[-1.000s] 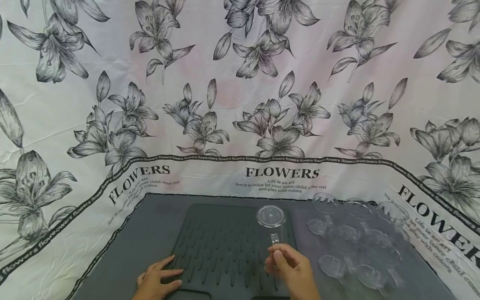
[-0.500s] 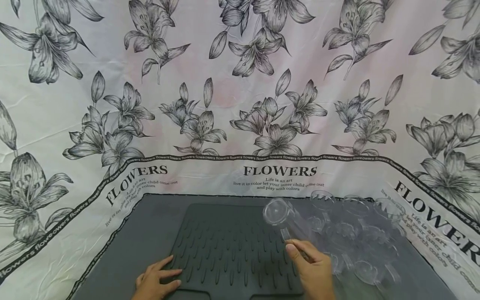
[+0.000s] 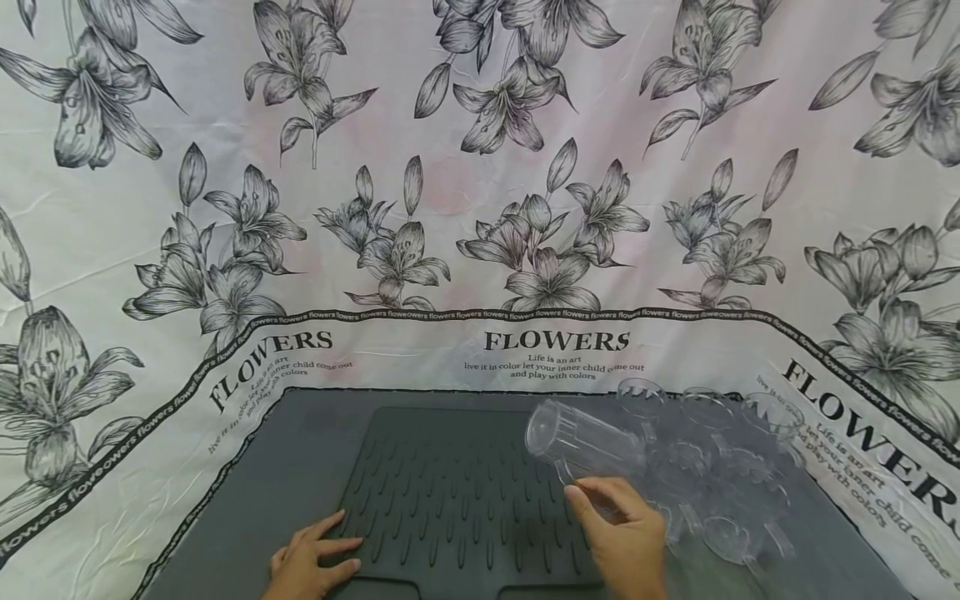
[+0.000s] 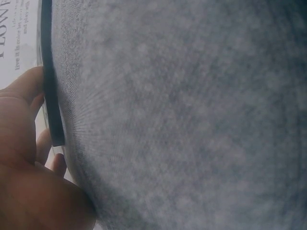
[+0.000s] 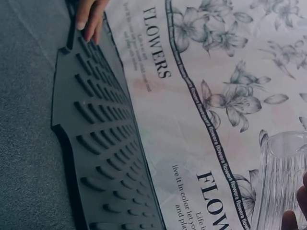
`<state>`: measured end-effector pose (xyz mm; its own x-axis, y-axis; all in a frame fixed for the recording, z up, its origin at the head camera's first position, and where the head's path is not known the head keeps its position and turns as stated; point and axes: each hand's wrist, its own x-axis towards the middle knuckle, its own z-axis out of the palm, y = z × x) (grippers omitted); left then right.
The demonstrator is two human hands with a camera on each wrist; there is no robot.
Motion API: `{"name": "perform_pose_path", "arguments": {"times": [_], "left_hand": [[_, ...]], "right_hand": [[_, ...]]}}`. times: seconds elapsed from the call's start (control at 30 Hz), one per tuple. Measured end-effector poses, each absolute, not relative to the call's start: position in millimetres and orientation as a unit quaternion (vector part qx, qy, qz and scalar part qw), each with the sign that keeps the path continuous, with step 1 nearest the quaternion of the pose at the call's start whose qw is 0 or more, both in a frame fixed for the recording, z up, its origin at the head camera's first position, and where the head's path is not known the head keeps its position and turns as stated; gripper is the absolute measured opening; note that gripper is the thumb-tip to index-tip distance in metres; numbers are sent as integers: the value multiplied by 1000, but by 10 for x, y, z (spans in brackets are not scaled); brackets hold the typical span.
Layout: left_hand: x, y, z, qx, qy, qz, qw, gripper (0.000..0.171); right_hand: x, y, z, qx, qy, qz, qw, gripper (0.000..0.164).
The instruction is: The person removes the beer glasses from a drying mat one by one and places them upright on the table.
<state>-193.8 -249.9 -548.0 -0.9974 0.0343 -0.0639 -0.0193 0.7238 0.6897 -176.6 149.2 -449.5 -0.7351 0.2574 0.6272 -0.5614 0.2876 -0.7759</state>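
Note:
A clear ribbed plastic mug is held on its side above the right edge of a dark drying mat. My right hand pinches its handle between thumb and fingers. One round end of the mug points left, and its other end overlaps more clear mugs behind it. In the right wrist view the mug shows at the lower right beside my fingertips. My left hand lies at the mat's left edge, fingers spread and touching it. The left wrist view shows part of that hand beside a dark strip.
Several clear mugs stand grouped on the grey table at the right. A white flower-printed cloth rises behind and around the table. Raised oblong ridges cover the mat, whose front edge has a cut-out.
My right hand has moved right with the mug, tipping it so that its side now shows, where earlier its round end faced me. The left hand stays at the mat's edge.

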Motion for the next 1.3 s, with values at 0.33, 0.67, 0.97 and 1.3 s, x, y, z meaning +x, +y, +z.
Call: {"name": "perform_pose_path", "arguments": {"times": [0.33, 0.67, 0.97, 1.3], "left_hand": [[-1927, -2487, -5465, 7, 927, 373, 35, 33], [-1946, -2475, -5486, 5, 929, 368, 32, 33], [-1954, -2463, -5426, 0, 933, 358, 34, 32], [-2035, -2375, -5257, 4, 942, 334, 32, 44]], "right_hand": [[-1709, 1473, -4488, 44, -758, 556, 339, 17], [-1718, 1501, -4544, 50, -784, 481, 388, 24], [-1713, 1520, -4556, 81, -780, 445, 433, 27], [-1701, 1565, -4571, 115, -784, 432, 430, 30]]}}
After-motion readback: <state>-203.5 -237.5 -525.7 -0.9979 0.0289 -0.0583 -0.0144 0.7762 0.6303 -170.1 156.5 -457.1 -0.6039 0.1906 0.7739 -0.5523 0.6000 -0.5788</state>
